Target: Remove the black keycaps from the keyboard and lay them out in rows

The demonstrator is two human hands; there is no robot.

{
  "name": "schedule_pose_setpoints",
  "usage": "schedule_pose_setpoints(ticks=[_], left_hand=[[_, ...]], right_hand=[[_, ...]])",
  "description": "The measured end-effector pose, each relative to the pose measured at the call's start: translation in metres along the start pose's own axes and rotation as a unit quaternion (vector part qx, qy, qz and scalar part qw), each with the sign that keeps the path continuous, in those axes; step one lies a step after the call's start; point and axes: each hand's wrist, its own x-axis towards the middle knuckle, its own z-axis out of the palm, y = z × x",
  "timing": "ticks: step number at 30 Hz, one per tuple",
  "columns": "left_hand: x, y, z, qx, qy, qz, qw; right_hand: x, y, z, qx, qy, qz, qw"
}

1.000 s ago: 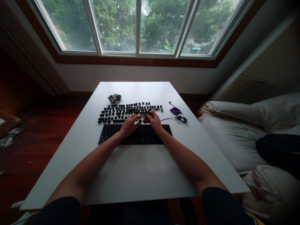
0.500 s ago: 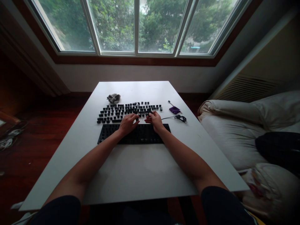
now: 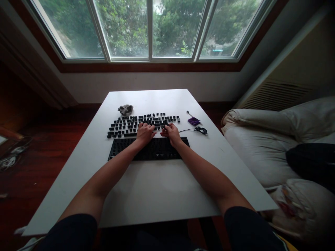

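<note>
A black keyboard base (image 3: pixel 149 150) lies across the middle of the white table (image 3: pixel 146 195). Behind it, several loose black keycaps (image 3: pixel 125 125) are laid out in rows. My left hand (image 3: pixel 143 134) reaches over the far edge of the keyboard, fingers curled down onto the keycap rows. My right hand (image 3: pixel 171 134) is beside it, fingers pinched around a small dark thing near the keycaps; I cannot make out what it is. The two hands are a short gap apart.
A crumpled grey cloth (image 3: pixel 125 109) lies at the far left of the keycaps. A purple pouch (image 3: pixel 194 121) and a coiled black cable (image 3: pixel 201 130) sit to the right. A bed with white pillows (image 3: pixel 274 146) stands right of the table, a window behind.
Both hands have shifted a little farther from me, from over the keyboard's top edge toward the keycap rows. The left hand's fingers have curled down onto the keycaps.
</note>
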Motion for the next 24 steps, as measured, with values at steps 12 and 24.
schedule_pose_setpoints(ticks=[12, 24], left_hand=[[0.009, -0.009, 0.028, -0.059, 0.029, -0.050, 0.997], [0.002, -0.028, 0.012, -0.094, -0.007, -0.016, 0.995]], right_hand=[[0.000, 0.000, -0.001, -0.009, -0.005, -0.001, 1.000], [-0.001, 0.001, 0.000, -0.012, -0.005, 0.004, 1.000]])
